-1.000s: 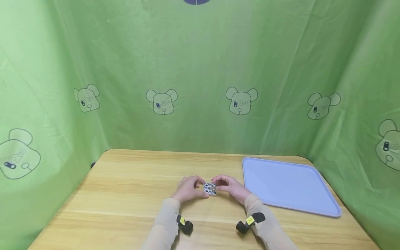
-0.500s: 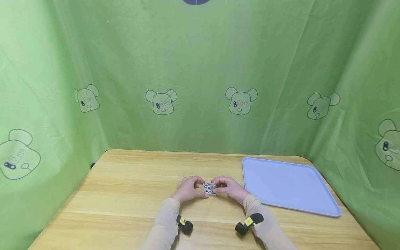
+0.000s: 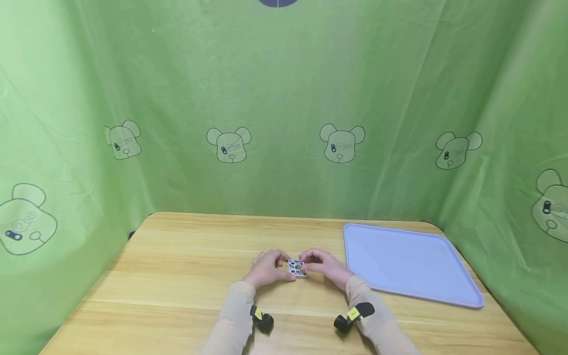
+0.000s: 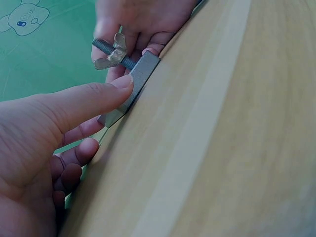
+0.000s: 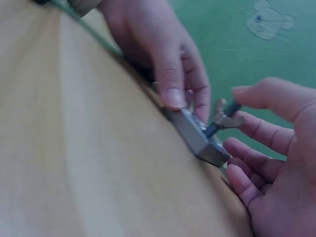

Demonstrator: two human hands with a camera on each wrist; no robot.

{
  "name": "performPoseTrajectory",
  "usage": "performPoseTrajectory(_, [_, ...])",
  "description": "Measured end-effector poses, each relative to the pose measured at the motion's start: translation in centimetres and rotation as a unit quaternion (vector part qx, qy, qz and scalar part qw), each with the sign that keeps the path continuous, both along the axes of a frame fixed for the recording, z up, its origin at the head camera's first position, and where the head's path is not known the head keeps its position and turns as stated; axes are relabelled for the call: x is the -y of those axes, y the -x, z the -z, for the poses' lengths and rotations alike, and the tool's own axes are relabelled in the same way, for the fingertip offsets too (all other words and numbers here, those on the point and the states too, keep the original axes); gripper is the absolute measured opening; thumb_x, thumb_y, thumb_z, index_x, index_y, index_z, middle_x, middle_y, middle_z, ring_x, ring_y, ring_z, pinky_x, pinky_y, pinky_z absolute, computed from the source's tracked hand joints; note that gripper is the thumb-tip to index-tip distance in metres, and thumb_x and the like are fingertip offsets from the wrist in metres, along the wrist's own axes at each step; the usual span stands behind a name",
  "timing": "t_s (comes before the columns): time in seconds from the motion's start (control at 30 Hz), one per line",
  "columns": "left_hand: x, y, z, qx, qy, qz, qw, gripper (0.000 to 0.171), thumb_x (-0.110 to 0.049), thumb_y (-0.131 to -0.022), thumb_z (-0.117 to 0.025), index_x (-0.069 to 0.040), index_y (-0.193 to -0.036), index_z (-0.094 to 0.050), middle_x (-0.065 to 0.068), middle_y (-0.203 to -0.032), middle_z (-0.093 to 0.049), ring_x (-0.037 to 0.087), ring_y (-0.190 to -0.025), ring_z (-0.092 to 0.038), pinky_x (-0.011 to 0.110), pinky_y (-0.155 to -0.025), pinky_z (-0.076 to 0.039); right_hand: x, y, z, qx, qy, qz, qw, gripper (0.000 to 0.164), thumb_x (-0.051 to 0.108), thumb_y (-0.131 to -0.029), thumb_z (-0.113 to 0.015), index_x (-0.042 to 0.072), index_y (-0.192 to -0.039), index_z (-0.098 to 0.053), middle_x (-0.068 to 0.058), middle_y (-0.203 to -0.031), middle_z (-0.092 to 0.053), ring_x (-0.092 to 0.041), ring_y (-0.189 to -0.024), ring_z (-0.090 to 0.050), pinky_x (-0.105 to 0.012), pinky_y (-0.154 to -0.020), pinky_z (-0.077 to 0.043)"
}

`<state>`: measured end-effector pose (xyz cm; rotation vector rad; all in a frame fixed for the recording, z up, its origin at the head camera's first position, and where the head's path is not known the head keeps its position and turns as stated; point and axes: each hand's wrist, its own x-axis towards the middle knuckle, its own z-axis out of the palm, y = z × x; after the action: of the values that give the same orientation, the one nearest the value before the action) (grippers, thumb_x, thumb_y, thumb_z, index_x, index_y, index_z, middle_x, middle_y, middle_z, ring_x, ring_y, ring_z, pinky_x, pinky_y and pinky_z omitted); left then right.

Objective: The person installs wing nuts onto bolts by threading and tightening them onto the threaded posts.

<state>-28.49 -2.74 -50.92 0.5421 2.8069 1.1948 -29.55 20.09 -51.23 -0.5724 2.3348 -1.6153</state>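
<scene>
A small square metal block (image 3: 293, 268) with round holes in its top lies on the wooden table. My left hand (image 3: 265, 269) pinches it from the left, thumb on the near edge and fingers at the far edge. From the block rises a threaded bolt (image 4: 102, 46), with a winged nut, a wing nut (image 4: 116, 57), partway along it. At the block's right side, my right hand (image 3: 327, 267) has thumb and index finger at the wing nut and bolt end. Its lower fingers (image 5: 237, 177) curl loosely beside the block.
A light purple tray (image 3: 408, 261) lies on the right of the wooden table (image 3: 186, 276). Green curtains (image 3: 284, 187) printed with bear heads hang behind and at both sides. Black wrist cameras (image 3: 265, 323) are strapped over both sleeves.
The right thumb and fingers have moved slightly left over the block, then shifted a little at the wing nut. The left hand and block have stayed in place.
</scene>
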Motion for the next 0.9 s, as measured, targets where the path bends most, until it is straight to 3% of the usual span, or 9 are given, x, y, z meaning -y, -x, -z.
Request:
performPoseTrajectory(0.17, [-0.03,-0.01,0.06,-0.001,0.002,0.001,1.0000,0.053,-0.041,-0.067,-0.085,-0.019,-0.111,-0.067,-0.005,-0.086,-0.058,0.013,-0.080,-0.043,0.034,-0.082,-0.030,-0.38,0.13,-0.10,0.034,0.035,0.000,0.999,0.031,0.015,-0.090,-0.055,-0.002,-0.116,-0.059,-0.021,-0.130,-0.056,-0.016,-0.105,-0.054,-0.033,-0.090,-0.040])
performPoseTrajectory(0.3, [0.02,-0.12,-0.17,-0.002,-0.001,0.003,1.0000,0.054,-0.041,-0.067,-0.085,-0.018,-0.112,-0.067,-0.004,-0.086,-0.059,0.013,-0.080,-0.043,0.034,-0.082,-0.030,-0.41,0.22,-0.03,0.035,0.039,-0.005,0.999,0.032,0.012,-0.088,-0.053,-0.003,-0.116,-0.058,-0.021,-0.132,-0.055,-0.018,-0.109,-0.053,-0.034,-0.092,-0.039])
performPoseTrajectory(0.6, [0.04,-0.24,-0.33,-0.001,-0.002,0.005,1.0000,0.053,-0.040,-0.068,-0.085,-0.017,-0.112,-0.067,-0.005,-0.086,-0.058,0.014,-0.080,-0.043,0.034,-0.082,-0.029,-0.46,0.15,-0.03,-0.001,0.028,-0.036,0.999,0.036,0.010,-0.088,-0.064,-0.005,-0.121,-0.057,-0.024,-0.125,-0.058,-0.022,-0.113,-0.055,-0.033,-0.100,-0.039])
performPoseTrajectory(0.9, [0.03,-0.22,-0.33,-0.002,0.000,0.005,1.0000,0.053,-0.040,-0.068,-0.085,-0.018,-0.112,-0.067,-0.004,-0.086,-0.058,0.014,-0.080,-0.042,0.034,-0.081,-0.029,0.02,-0.34,-0.32,-0.020,-0.006,-0.023,1.000,0.032,0.011,-0.085,-0.070,0.000,-0.114,-0.064,-0.022,-0.123,-0.061,-0.023,-0.109,-0.055,-0.037,-0.098,-0.039])
